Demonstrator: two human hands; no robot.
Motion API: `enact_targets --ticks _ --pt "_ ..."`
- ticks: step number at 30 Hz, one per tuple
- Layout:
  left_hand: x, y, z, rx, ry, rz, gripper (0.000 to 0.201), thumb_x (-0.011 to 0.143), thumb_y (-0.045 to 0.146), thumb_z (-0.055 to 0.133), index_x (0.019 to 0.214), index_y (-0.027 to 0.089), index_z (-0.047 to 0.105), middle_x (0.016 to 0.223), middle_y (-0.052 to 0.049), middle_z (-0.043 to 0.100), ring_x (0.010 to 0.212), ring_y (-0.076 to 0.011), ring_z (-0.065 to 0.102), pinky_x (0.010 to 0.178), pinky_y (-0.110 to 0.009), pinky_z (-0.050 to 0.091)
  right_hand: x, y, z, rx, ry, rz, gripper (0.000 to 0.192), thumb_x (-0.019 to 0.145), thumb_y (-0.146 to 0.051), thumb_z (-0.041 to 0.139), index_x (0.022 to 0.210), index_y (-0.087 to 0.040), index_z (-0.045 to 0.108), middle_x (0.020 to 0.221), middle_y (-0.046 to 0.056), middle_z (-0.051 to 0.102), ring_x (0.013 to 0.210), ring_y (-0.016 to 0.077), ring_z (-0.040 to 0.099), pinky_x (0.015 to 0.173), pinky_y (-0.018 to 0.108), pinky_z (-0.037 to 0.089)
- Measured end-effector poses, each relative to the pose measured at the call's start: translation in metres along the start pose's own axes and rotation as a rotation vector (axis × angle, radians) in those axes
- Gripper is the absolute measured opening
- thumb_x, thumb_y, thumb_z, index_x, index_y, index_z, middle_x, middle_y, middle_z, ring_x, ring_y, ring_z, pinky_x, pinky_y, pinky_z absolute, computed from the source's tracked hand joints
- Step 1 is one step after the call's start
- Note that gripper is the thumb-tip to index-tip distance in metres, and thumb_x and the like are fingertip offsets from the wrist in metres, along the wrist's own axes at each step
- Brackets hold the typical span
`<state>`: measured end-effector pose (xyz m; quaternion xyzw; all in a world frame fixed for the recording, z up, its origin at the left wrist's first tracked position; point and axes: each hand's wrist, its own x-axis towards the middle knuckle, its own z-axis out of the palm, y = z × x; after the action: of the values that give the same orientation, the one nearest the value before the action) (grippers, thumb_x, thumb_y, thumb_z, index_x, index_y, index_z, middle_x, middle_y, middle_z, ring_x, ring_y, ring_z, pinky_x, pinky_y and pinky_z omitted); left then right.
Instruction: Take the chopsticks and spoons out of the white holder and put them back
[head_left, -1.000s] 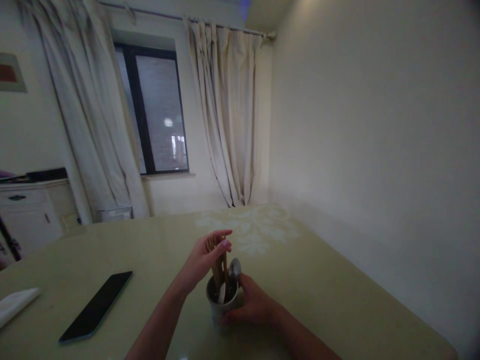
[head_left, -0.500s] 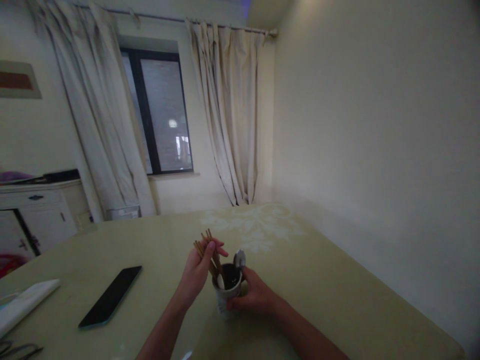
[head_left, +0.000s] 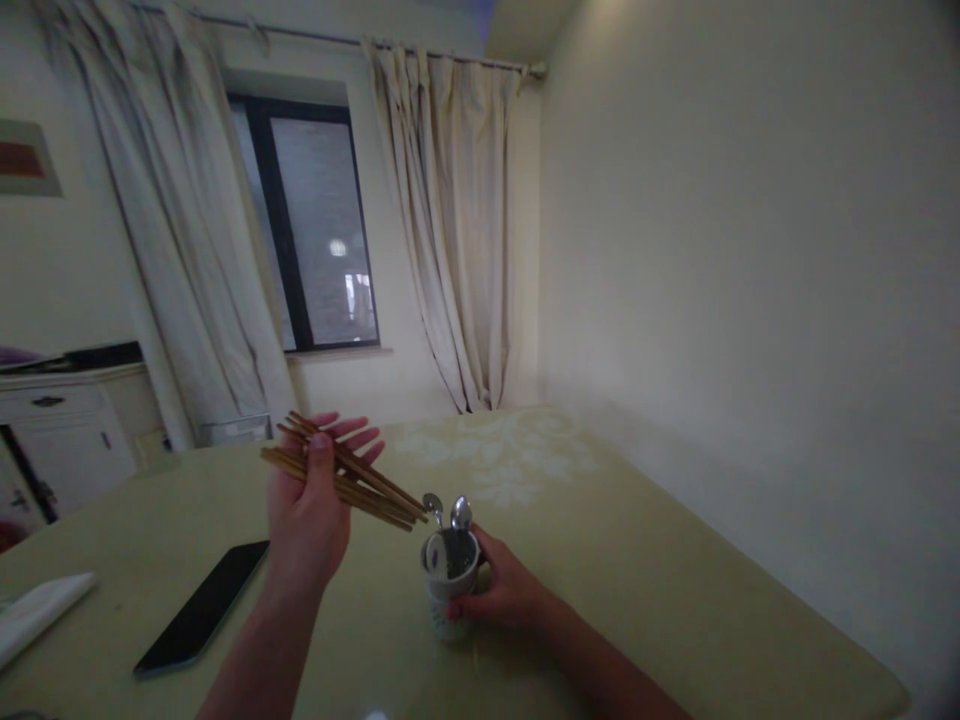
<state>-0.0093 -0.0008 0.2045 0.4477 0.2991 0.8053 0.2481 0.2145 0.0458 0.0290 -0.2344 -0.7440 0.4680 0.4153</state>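
while the left hand (head_left: pixel 307 510) is raised above the table (head_left: pixel 637 590), its thumb and fingers are clamped on a bundle of chopsticks (head_left: pixel 349 478) that slants down toward the cup (head_left: pixel 448 590), their tips just above its rim. the right hand (head_left: pixel 504 592) wraps the cup's side, fingers closed on it. two spoons (head_left: pixel 448 515) stand in the cup. a phone (head_left: pixel 202 605) lies well to the left, near a napkin (head_left: pixel 37 615).

Table layout, near edge.
Cup (head_left: pixel 448 592) near the table's (head_left: pixel 675 600) front edge, spoons (head_left: pixel 459 520) inside; phone (head_left: pixel 201 608) to its left, napkin (head_left: pixel 37 615) at left edge.
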Motion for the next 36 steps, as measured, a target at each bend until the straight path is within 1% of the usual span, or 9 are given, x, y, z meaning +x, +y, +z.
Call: enact_targets --ticks 2,5,10,18,21,25,30,33,36 --pt "0.009 0.004 -0.013 0.055 0.055 0.086 0.03 0.098 0.049 0.065 0.119 0.028 0.059 0.103 0.0 0.075 0.094 -0.0187 0.077 0.092 -0.046 0.066 0.0 0.002 0.0 -0.005 0.003 0.005 0.092 0.058 -0.052 0.1 0.136 -0.02 0.063 0.129 0.012 0.073 0.117 0.0329 0.066 0.102 0.044 0.049" --pt "0.016 -0.011 -0.035 0.175 0.087 0.119 0.034 0.099 0.05 0.064 0.123 0.028 0.058 0.1 0.001 0.073 0.091 -0.0166 0.076 0.089 -0.041 0.067 0.0 0.002 0.0 -0.015 0.0 0.01 0.09 0.059 -0.052 0.1 0.135 -0.02 0.063 0.128 0.012 0.073 0.115 0.0324 0.066 0.097 0.042 0.05" --pt "0.004 -0.067 -0.063 0.292 0.002 -0.037 0.05 0.091 0.067 0.065 0.114 0.024 0.057 0.094 -0.001 0.073 0.086 -0.0177 0.076 0.085 -0.04 0.067 -0.001 -0.003 0.0 -0.021 0.002 0.027 0.086 0.06 -0.051 0.099 0.132 -0.02 0.065 0.125 0.011 0.075 0.113 0.0323 0.067 0.096 0.042 0.05" --pt "-0.045 -0.133 -0.076 0.382 -0.143 -0.227 0.059 0.083 0.075 0.068 0.109 0.022 0.063 0.079 0.001 0.07 0.076 -0.0213 0.076 0.084 -0.044 0.066 -0.002 -0.008 0.0 0.014 -0.023 0.035 0.086 0.064 -0.052 0.098 0.136 -0.02 0.062 0.127 0.012 0.074 0.113 0.031 0.067 0.098 0.042 0.049" --pt "-0.048 -0.139 -0.079 0.401 -0.207 -0.294 0.064 0.079 0.08 0.068 0.103 0.021 0.067 0.084 -0.005 0.076 0.084 -0.0262 0.078 0.087 -0.048 0.065 -0.003 -0.009 -0.001 0.002 -0.02 0.042 0.086 0.065 -0.053 0.097 0.136 -0.02 0.062 0.128 0.011 0.073 0.115 0.0318 0.066 0.101 0.044 0.048" --pt "-0.043 -0.137 -0.085 0.336 -0.13 -0.389 0.073 0.072 0.082 0.073 0.112 0.021 0.066 0.106 -0.013 0.081 0.11 -0.0327 0.077 0.097 -0.053 0.061 -0.003 -0.009 -0.002 -0.005 -0.024 0.044 0.086 0.063 -0.051 0.099 0.136 -0.02 0.063 0.129 0.012 0.072 0.118 0.0332 0.065 0.104 0.045 0.048" --pt "-0.045 -0.148 -0.092 0.357 -0.2 -0.486 0.076 0.068 0.086 0.072 0.105 0.02 0.065 0.103 -0.017 0.083 0.108 -0.036 0.078 0.103 -0.057 0.056 -0.003 -0.011 -0.002 -0.01 -0.018 0.043 0.088 0.064 -0.05 0.099 0.138 -0.02 0.062 0.127 0.012 0.073 0.116 0.0334 0.066 0.103 0.046 0.048" --pt "-0.043 -0.152 -0.099 0.496 -0.232 -0.328 0.051 0.087 0.069 0.061 0.102 0.021 0.064 0.109 -0.017 0.081 0.112 -0.0339 0.076 0.106 -0.053 0.054 -0.003 -0.015 -0.001 -0.003 -0.021 0.041 0.086 0.064 -0.051 0.098 0.136 -0.02 0.063 0.127 0.012 0.073 0.115 0.0323 0.067 0.101 0.045 0.049" --pt "-0.041 -0.149 -0.111 0.97 -0.285 -0.225 0.03 0.099 0.034 0.042 0.112 0.021 0.065 0.114 -0.017 0.079 0.11 -0.0329 0.074 0.102 -0.052 0.053 -0.003 -0.014 -0.001 -0.001 -0.023 0.034 0.085 0.063 -0.052 0.098 0.134 -0.019 0.064 0.126 0.012 0.074 0.113 0.0318 0.067 0.1 0.043 0.05"
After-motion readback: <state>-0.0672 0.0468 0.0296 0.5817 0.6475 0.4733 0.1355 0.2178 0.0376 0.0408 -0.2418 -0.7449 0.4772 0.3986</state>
